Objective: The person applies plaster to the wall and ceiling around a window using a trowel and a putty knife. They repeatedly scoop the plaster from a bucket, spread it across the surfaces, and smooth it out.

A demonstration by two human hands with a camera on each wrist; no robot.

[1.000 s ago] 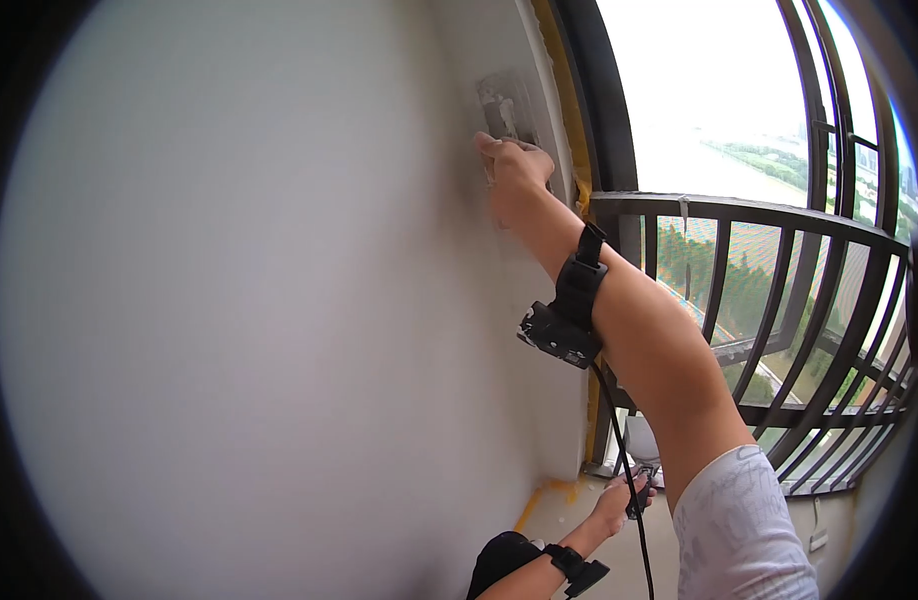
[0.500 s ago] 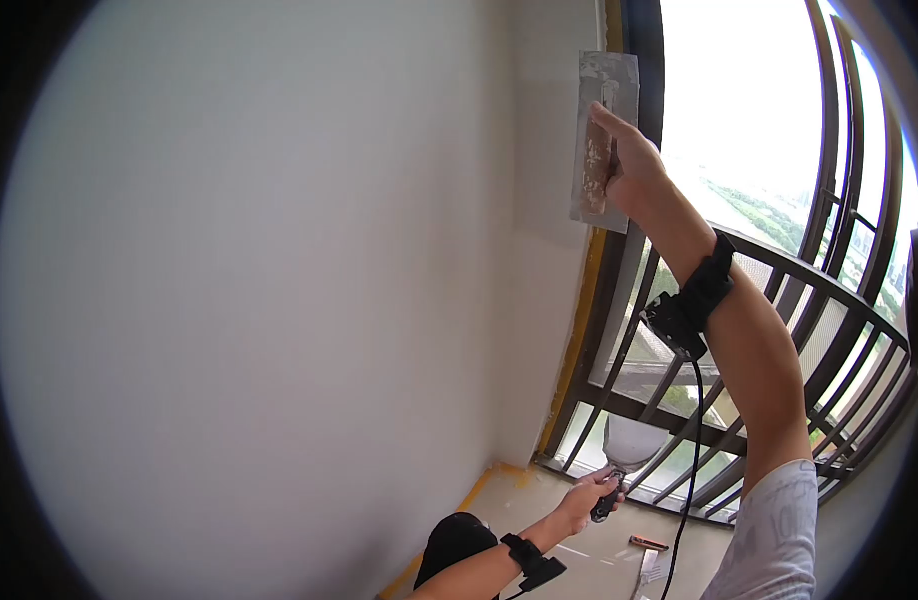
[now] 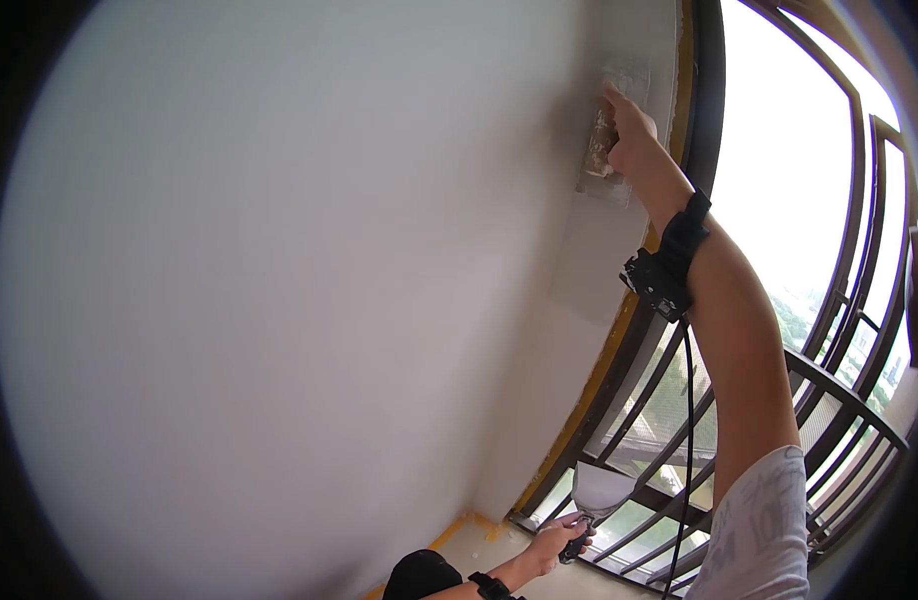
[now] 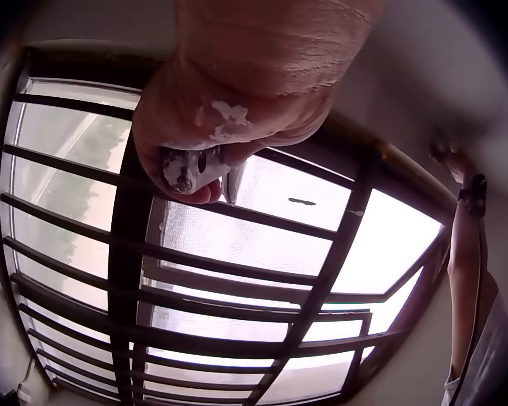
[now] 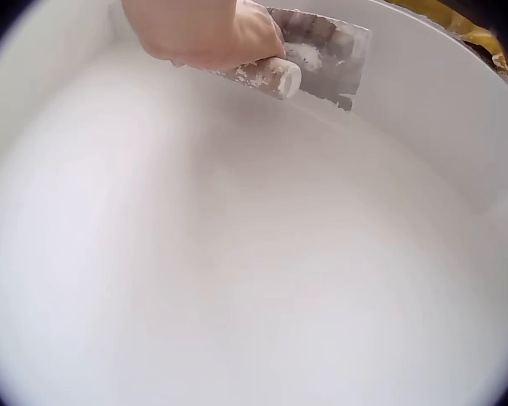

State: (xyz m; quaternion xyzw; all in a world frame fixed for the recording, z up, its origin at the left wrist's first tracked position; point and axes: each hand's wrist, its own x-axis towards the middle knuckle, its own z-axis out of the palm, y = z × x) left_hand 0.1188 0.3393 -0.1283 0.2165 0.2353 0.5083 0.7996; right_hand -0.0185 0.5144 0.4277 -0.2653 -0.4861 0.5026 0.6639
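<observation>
High on the narrow wall strip beside the window, my right hand (image 3: 634, 138) grips the putty-flecked handle of a plastering trowel (image 5: 334, 61). In the right wrist view its flat metal blade lies against the white wall surface, with the handle facing out. Low in the head view, my left hand (image 3: 551, 543) holds a wide putty knife (image 3: 601, 490) by its dark handle, blade up. White putty smears show on the left hand and on the handle's end in the left wrist view, where the hand hides most of the knife.
A large white wall (image 3: 309, 300) fills the left side. Yellow tape (image 3: 599, 370) edges the dark window frame (image 3: 714, 110). Dark railing bars (image 3: 839, 385) cross the window's lower part. A black cable (image 3: 690, 430) hangs from the right wrist camera.
The trowel came off the wall strip, passed in front of the window frame, and is back on the strip. The putty knife came into fuller view as the head view shifted.
</observation>
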